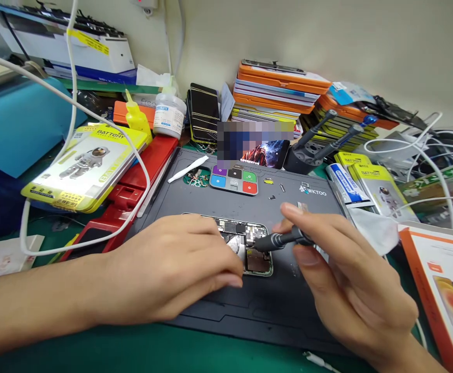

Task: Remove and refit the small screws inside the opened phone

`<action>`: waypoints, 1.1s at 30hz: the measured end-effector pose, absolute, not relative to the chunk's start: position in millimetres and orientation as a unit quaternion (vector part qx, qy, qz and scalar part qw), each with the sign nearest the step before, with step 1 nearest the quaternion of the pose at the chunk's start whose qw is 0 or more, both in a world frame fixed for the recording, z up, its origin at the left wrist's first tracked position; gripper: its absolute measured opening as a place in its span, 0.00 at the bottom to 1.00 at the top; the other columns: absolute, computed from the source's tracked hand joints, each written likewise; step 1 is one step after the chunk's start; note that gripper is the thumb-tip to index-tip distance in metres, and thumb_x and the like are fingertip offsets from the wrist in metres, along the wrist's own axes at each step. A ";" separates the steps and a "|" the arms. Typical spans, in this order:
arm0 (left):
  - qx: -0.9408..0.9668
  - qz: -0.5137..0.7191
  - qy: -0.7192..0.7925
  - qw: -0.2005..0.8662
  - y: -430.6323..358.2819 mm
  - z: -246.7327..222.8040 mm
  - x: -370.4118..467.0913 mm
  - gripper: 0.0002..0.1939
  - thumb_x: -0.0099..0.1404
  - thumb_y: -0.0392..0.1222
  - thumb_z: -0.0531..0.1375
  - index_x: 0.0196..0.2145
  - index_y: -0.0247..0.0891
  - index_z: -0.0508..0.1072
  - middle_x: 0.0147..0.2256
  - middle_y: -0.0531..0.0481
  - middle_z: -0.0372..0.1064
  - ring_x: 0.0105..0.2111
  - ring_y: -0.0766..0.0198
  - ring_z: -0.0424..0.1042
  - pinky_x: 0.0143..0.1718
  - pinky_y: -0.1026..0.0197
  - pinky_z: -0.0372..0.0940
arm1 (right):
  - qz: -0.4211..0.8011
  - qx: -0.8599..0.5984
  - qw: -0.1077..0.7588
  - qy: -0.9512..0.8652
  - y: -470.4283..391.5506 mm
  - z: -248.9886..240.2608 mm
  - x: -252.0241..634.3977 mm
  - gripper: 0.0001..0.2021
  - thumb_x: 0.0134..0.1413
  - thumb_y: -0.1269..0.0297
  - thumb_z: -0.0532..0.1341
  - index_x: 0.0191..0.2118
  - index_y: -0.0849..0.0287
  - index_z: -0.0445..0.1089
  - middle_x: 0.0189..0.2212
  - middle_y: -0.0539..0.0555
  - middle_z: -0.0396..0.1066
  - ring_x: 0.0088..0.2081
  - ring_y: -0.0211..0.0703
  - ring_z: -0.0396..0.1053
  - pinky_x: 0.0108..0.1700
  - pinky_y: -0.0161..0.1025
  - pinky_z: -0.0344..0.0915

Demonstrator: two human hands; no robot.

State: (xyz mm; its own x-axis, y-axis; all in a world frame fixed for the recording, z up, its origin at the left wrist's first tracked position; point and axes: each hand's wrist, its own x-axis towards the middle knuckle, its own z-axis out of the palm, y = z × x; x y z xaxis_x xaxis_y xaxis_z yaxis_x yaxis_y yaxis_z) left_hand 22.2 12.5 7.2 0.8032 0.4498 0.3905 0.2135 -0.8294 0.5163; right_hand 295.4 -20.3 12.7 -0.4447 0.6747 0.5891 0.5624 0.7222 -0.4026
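Observation:
An opened phone (258,263) with its inner boards and screws bare lies on the dark grey work mat (226,305). My left hand (180,264) rests over the phone's left part, its fingers curled together and holding it; the fingertips are partly hidden. In my right hand (351,274) is a dark screwdriver (279,240), gripped between thumb and fingers. The tool slants down to the left, its tip at the right part of the phone's inside. A few tiny metal parts (282,188) lie on the mat beyond the phone.
Further back on the mat are a coloured screw tray (234,181), a white pry stick (187,169) and a lit phone screen (267,153). A tool holder (304,155) stands behind. Battery boxes (86,166) and a white cable (147,181) crowd the left; an orange-edged box (440,290) lies right.

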 end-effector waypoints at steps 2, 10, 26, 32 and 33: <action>0.899 0.254 0.230 0.272 13.8 8.6 21.5 0.07 0.80 0.36 0.57 0.44 0.38 0.76 0.36 0.52 0.77 0.36 0.63 0.72 0.39 0.63 0.66 | 0.065 -0.368 0.380 -0.847 -20.1 12.8 295.3 0.37 0.65 0.81 0.61 0.75 0.48 0.61 0.56 0.55 0.78 0.50 0.48 0.77 0.52 0.45 0.76; 0.889 0.214 0.270 0.300 16.9 9.6 22.7 0.10 0.81 0.37 0.55 0.40 0.39 0.73 0.32 0.54 0.70 0.33 0.64 0.68 0.34 0.63 0.60 | 0.047 -0.357 0.374 -0.855 -22.1 15.3 294.9 0.38 0.65 0.83 0.60 0.76 0.51 0.60 0.54 0.56 0.77 0.50 0.46 0.76 0.53 0.43 0.75; 0.883 0.263 0.222 0.320 20.9 2.5 21.5 0.02 0.78 0.38 0.64 0.44 0.39 0.78 0.39 0.55 0.80 0.37 0.67 0.76 0.42 0.67 0.65 | 0.220 -0.407 0.526 -0.714 -27.9 6.7 282.0 0.36 0.65 0.80 0.65 0.72 0.44 0.61 0.47 0.53 0.81 0.40 0.44 0.83 0.42 0.40 0.85; 0.891 0.301 0.212 0.264 16.0 4.2 20.1 0.04 0.78 0.38 0.64 0.43 0.38 0.78 0.36 0.53 0.80 0.35 0.66 0.78 0.41 0.66 0.67 | 0.440 -0.399 0.549 -0.588 -26.2 12.3 271.4 0.23 0.71 0.70 0.64 0.66 0.45 0.64 0.42 0.51 0.82 0.34 0.42 0.84 0.36 0.37 0.87; 0.898 0.303 0.209 0.242 14.7 5.1 20.1 0.05 0.78 0.38 0.63 0.43 0.37 0.79 0.35 0.52 0.80 0.34 0.65 0.78 0.40 0.65 0.67 | 0.457 -0.398 0.541 -0.583 -25.7 10.4 270.5 0.23 0.71 0.70 0.64 0.66 0.45 0.64 0.43 0.51 0.82 0.34 0.41 0.84 0.37 0.37 0.87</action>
